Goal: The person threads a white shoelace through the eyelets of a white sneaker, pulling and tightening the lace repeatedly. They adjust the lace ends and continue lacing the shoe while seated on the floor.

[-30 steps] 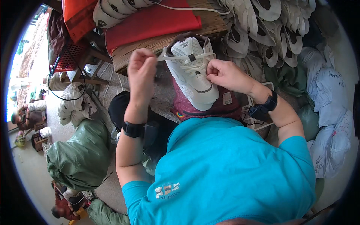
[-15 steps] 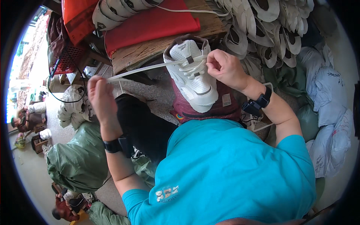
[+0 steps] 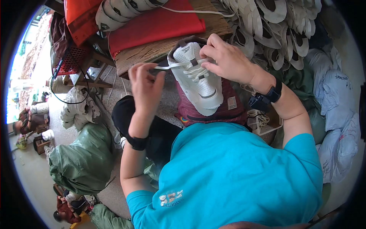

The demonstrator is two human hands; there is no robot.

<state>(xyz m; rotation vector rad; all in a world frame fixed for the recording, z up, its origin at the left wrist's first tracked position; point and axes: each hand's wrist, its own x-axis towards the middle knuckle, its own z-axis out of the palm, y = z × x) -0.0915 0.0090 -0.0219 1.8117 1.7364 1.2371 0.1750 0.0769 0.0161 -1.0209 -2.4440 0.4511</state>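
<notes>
A white sneaker [image 3: 200, 86] rests toe toward me on a dark red cushion [image 3: 213, 110] in my lap. My right hand [image 3: 228, 59] grips the shoe's upper at the tongue and laces. My left hand [image 3: 145, 86] pinches the free end of a flat white shoelace [image 3: 169, 66], which runs taut from the shoe's eyelets to my fingers. Both wrists carry black bands.
A wooden bench [image 3: 152, 49] with a red cloth [image 3: 152, 24] stands behind the shoe. Stacks of white shoe uppers [image 3: 278, 26] lie at the top right. Green sacks [image 3: 80, 160] sit at lower left, pale blue sacks [image 3: 335, 114] on the right. People sit far left [image 3: 26, 122].
My left hand, which had drawn the lace far out to the left, has come back in close to the shoe. My right hand stays on the shoe.
</notes>
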